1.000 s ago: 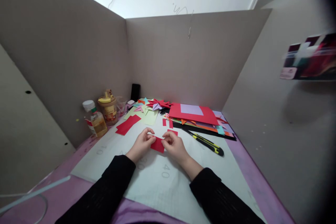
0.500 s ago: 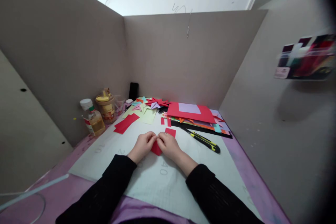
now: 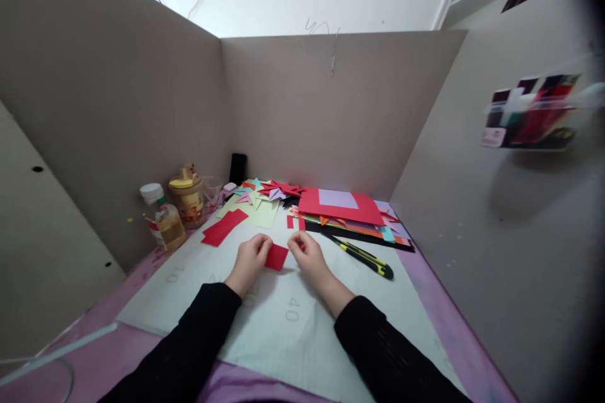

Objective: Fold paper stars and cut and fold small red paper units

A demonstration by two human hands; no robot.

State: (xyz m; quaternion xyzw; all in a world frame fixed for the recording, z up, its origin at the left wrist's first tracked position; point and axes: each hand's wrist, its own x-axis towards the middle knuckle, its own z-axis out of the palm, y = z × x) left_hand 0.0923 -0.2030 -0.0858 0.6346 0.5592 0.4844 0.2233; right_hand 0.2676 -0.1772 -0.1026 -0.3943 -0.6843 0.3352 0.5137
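Observation:
My left hand pinches a small red paper square by its left edge, just above the white sheet. Close by on the right, my right hand has its thumb and fingertips drawn together, apart from the square. A speck of red shows among those fingers; whether it is held or lies behind them I cannot tell. Beyond the hands lie two narrow red paper strips. A black and yellow utility knife rests on the sheet to the right of my right hand.
Longer red paper pieces lie back left. Folded paper stars and a stack of coloured paper topped by a red sheet sit at the back. A glue bottle, a brown cup and a black phone stand left. Grey partitions enclose the desk.
My hands have moved apart. The red paper, earlier between both hands, is now in my left hand only, turned flatter to view. The whole view has shifted slightly.

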